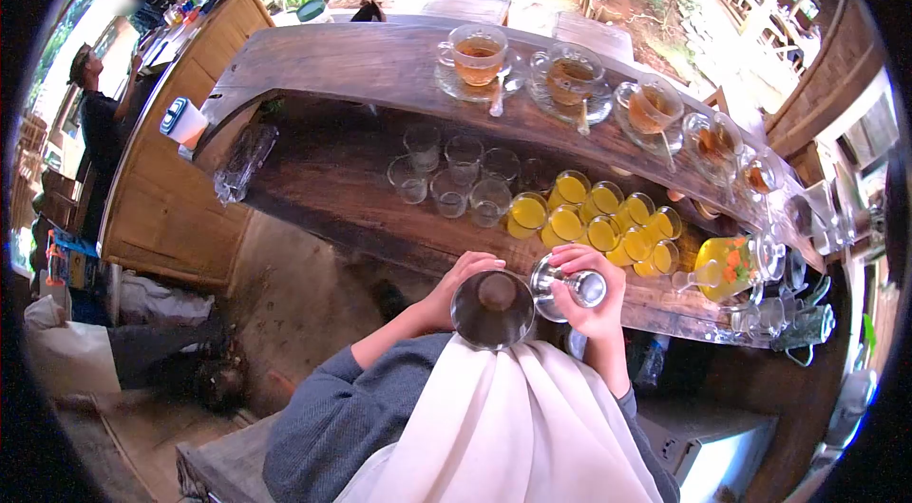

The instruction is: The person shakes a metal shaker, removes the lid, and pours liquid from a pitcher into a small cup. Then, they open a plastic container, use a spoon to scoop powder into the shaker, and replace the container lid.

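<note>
The left hand [446, 296] grips a metal cup [492, 322] from the side, its open mouth facing up, and the right hand [600, 296] has its fingers closed around a shiny metal lid [548, 288] just beside it. Both pieces are in front of the body, near the wooden lower shelf [323, 156], where yellow-filled glasses [602, 233] cluster beside clear glasses [464, 156]. On the upper ledge [332, 56], 5 glass cups [478, 59] hold amber drink.
</note>
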`<state>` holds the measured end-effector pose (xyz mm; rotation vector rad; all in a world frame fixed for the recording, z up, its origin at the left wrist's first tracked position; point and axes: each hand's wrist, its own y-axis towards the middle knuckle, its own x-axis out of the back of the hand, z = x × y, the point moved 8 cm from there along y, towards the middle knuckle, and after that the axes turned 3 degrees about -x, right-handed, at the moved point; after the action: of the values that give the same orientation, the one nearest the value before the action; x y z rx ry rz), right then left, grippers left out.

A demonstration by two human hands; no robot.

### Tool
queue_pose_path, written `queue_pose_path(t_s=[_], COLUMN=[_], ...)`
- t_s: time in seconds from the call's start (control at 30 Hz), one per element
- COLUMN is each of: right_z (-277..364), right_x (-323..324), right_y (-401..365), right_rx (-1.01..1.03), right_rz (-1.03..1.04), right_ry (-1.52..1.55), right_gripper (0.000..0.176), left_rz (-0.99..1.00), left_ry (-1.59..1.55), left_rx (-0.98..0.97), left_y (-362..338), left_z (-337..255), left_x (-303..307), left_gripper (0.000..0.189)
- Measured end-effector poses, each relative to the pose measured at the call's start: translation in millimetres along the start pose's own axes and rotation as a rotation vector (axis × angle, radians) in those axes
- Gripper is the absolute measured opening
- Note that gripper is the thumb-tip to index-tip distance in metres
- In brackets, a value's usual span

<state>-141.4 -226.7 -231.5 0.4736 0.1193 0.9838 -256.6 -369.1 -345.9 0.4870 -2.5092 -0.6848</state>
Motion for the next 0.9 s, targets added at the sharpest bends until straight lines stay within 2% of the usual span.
queue_pose_path(t_s=[0.07,0.17,0.5,0.9], right_z=[-5,-11,-40,-70], right_x=[-17,-45,-157,-277], right_y=[4,12,49,88], right_rx=[0.007,0.018,-0.022,-0.085], right_rz=[0.006,0.021,0.017,-0.026], right_ry=[-0.067,-0.108,-0.087,-0.057], right_gripper=[0.019,0.02,0.019,0.017], left_rz=[0.066,0.063,0.044,0.048], left_ry=[0.0,-0.013,0.036,0.076], left_rx=[0.075,0.111,0.09,0.218], left_y=[-6,-17,-43,-83], left_z=[5,13,21,58], left_x=[11,35,153,273], left_gripper=[0.077,0.077,0.086,0.082])
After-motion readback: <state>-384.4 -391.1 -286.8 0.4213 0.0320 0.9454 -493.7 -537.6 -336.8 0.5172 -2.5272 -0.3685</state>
